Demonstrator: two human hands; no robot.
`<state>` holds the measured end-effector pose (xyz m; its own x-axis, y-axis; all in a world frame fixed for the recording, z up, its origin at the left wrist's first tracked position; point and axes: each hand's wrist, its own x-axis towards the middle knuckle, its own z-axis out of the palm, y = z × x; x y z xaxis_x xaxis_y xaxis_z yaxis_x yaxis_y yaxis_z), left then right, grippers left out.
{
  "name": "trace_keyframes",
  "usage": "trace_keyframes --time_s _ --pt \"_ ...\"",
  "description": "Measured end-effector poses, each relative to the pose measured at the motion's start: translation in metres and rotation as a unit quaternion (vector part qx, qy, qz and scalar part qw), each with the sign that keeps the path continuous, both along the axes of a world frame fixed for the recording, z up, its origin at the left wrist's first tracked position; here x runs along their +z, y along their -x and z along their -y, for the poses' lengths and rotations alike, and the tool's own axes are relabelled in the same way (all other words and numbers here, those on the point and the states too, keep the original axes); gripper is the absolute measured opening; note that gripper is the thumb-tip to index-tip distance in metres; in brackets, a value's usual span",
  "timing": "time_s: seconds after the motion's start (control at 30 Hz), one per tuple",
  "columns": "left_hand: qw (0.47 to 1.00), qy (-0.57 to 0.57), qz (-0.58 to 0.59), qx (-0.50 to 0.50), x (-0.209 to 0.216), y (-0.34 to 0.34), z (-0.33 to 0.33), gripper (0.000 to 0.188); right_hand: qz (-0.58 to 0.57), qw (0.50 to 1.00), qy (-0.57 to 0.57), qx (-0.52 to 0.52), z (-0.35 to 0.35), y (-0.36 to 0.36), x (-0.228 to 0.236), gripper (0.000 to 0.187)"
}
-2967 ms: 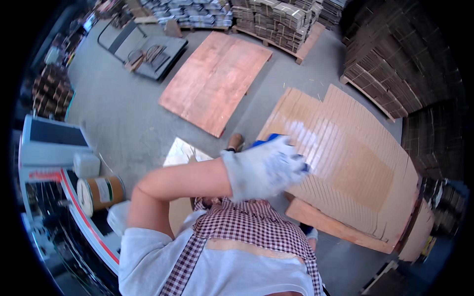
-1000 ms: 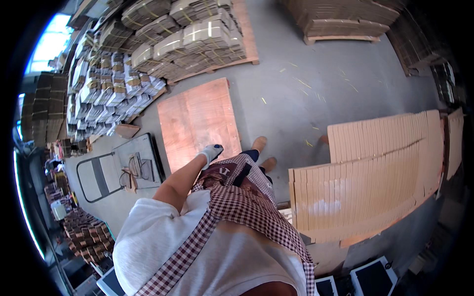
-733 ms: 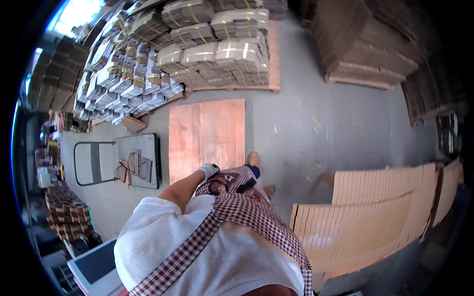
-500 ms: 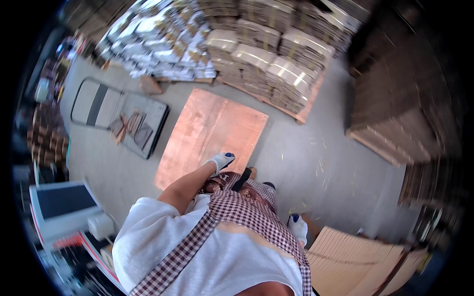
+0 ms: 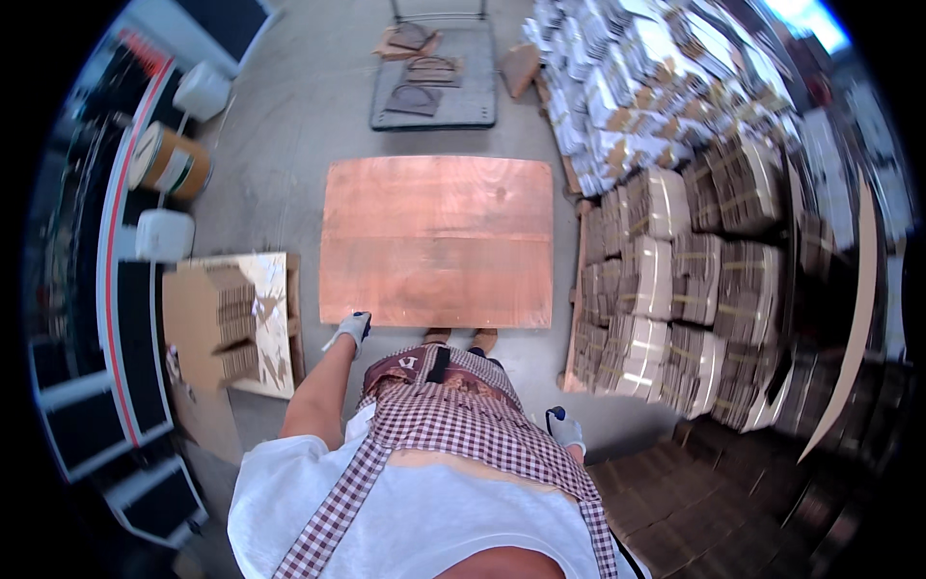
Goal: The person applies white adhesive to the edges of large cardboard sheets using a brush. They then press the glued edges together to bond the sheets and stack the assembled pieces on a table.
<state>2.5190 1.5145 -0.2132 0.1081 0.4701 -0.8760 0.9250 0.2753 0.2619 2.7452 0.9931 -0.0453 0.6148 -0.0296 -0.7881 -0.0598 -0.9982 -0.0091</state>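
Note:
My left hand [image 5: 353,328], in a white work glove with dark blue fingertips, hangs by the near left corner of a flat reddish wooden board [image 5: 436,198]. Its fingers are loosely apart and I see nothing in them; whether it touches the board cannot be made out. Down at my right side is my right hand [image 5: 569,430], gloved the same way, its fingers slightly bent and apart around nothing visible. The board lies low on the floor just ahead of my shoes [image 5: 484,339]. A checked apron [image 5: 453,410] covers my front.
Beyond the board stands a platform cart [image 5: 434,114] with several brown cardboard pieces. Strapped cardboard bundles [image 5: 644,265] are stacked on a pallet at right, white stacks [image 5: 627,92] behind them. At left are a cardboard stack [image 5: 207,314], a drum [image 5: 174,162] and white jugs [image 5: 165,235].
My view has turned left, bringing the board and cart from the left to straight ahead. The left hand has gone from over the board to its near left corner.

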Motion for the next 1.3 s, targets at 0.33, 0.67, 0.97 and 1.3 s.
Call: trace_keyframes --time_s 0.33,0.67,0.97,1.3 --pt "0.947 0.064 0.116 0.292 0.044 0.069 0.177 0.026 -0.156 0.955 -0.189 -0.164 -0.023 -0.101 -0.047 0.022" --pt "0.828 0.001 0.137 0.544 0.043 0.116 0.301 0.028 -0.297 0.942 -0.154 0.004 -0.114 -0.169 -0.059 0.021" --pt "0.719 0.001 0.173 0.673 0.010 0.072 0.404 0.023 -0.250 0.918 -0.206 0.227 -0.149 -0.263 -0.087 0.023" --pt "0.696 0.002 0.149 0.703 0.003 0.037 0.455 0.027 -0.187 0.527 -0.228 0.797 -0.176 -0.280 -0.101 0.047"
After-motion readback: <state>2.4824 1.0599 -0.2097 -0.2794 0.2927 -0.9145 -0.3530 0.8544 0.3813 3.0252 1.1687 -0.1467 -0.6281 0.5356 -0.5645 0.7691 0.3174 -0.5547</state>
